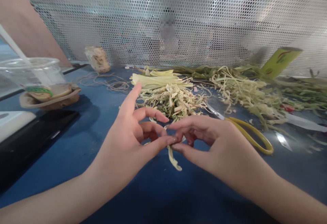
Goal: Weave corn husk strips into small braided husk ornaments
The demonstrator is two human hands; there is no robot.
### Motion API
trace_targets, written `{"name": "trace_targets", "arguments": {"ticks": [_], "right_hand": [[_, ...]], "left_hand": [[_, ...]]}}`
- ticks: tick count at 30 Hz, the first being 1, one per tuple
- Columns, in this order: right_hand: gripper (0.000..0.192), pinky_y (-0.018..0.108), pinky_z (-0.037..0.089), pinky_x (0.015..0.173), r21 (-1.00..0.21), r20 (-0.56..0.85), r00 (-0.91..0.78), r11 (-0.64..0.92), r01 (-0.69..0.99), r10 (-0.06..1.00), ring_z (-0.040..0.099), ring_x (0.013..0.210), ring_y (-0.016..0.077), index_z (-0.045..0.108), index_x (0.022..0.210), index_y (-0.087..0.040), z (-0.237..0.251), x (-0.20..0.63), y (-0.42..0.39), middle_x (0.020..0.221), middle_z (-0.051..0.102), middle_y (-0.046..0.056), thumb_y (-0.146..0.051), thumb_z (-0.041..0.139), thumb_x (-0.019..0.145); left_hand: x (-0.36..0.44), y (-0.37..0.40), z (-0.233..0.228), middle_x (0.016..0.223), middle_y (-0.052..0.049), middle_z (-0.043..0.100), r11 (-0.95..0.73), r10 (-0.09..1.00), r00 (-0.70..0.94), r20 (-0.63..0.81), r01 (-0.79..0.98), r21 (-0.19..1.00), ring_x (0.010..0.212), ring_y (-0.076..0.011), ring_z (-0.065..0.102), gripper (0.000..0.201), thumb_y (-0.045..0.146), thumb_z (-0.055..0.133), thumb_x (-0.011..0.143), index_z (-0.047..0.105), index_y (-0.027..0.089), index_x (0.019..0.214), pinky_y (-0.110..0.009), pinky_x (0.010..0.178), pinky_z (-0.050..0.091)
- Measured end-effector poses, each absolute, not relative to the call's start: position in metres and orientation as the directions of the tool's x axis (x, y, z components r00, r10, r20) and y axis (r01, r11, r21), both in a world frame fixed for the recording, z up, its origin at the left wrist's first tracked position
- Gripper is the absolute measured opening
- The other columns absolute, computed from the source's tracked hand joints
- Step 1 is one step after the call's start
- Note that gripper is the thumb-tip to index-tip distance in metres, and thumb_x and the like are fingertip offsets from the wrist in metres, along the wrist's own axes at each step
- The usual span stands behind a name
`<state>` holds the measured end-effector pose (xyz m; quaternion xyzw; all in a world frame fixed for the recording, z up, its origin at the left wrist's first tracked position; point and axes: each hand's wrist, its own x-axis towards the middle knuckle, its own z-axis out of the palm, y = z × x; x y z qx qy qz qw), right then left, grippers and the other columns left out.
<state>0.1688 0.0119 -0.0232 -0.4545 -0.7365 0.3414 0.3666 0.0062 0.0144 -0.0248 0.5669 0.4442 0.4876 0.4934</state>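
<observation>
Both of my hands meet above the blue table (107, 108). My left hand (133, 138) and my right hand (204, 138) pinch the same pale yellow leaf strip (174, 159) between thumb and fingertips; its loose end curls down below them. My left index finger points up and away. Just behind the hands lies a heap of cut leaf strips (173, 101), and behind that a flat stack of pale leaves (155, 78). Yellow-handled scissors (251, 135) rest on the table close behind my right hand.
A clear plastic cup (33, 72) with a straw stands at the left on a brown dish (51, 99). A dark flat device (33, 135) lies near the left edge. A twine ball (98, 59) and more green leaves (255, 87) lie along the perforated metal screen (178, 19).
</observation>
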Motion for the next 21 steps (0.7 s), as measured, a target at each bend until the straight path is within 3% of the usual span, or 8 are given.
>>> {"name": "trace_targets", "arguments": {"ticks": [4,10,16,21], "right_hand": [[0.01,0.02,0.049,0.055,-0.831,0.15,-0.335,0.302,0.466,0.93,0.062,0.062,0.012,0.07,0.075,-0.021,-0.02,0.1693,0.0118,0.071,0.07,-0.001,-0.015,0.065,0.069],[0.027,0.021,0.049,0.052,-0.796,0.224,-0.293,0.348,0.496,0.93,0.062,0.058,0.0124,0.072,0.09,-0.025,-0.0226,0.1704,0.0107,0.071,0.071,-0.002,-0.011,0.065,0.068],[0.014,0.02,0.053,0.056,-0.819,0.285,-0.278,0.384,0.427,0.917,0.065,0.063,0.0133,0.073,0.071,-0.023,-0.0221,0.1699,0.0105,0.071,0.071,-0.001,-0.011,0.067,0.067],[0.009,0.022,0.054,0.056,-0.904,0.178,-0.236,0.253,0.346,0.955,0.067,0.062,0.0154,0.072,0.066,-0.022,-0.0185,0.1704,0.013,0.068,0.072,0.0,-0.014,0.069,0.065]], "left_hand": [[0.0023,0.0152,-0.0298,0.084,0.005,0.053,-0.018,0.987,0.162,0.024,-0.041,0.999,0.06,-0.0086,0.062,0.104,0.013,0.075,0.061,0.008,0.038,0.137,-0.019,0.051,0.053],[-0.0001,0.0151,-0.0309,0.098,0.0,0.054,0.088,0.973,0.215,-0.079,-0.034,0.996,0.068,-0.0106,0.064,0.088,0.023,0.074,0.065,0.021,0.034,0.134,-0.023,0.061,0.056],[-0.0004,0.0153,-0.0306,0.098,0.0,0.055,0.022,0.978,0.209,-0.02,-0.007,1.0,0.066,-0.0117,0.064,0.095,0.013,0.078,0.057,0.025,0.037,0.133,-0.028,0.061,0.057],[-0.0025,0.0141,-0.0284,0.097,0.0,0.059,-0.098,0.977,0.196,0.085,0.057,0.994,0.061,-0.0111,0.064,0.09,0.014,0.074,0.061,0.026,0.037,0.133,-0.025,0.057,0.057]]}}
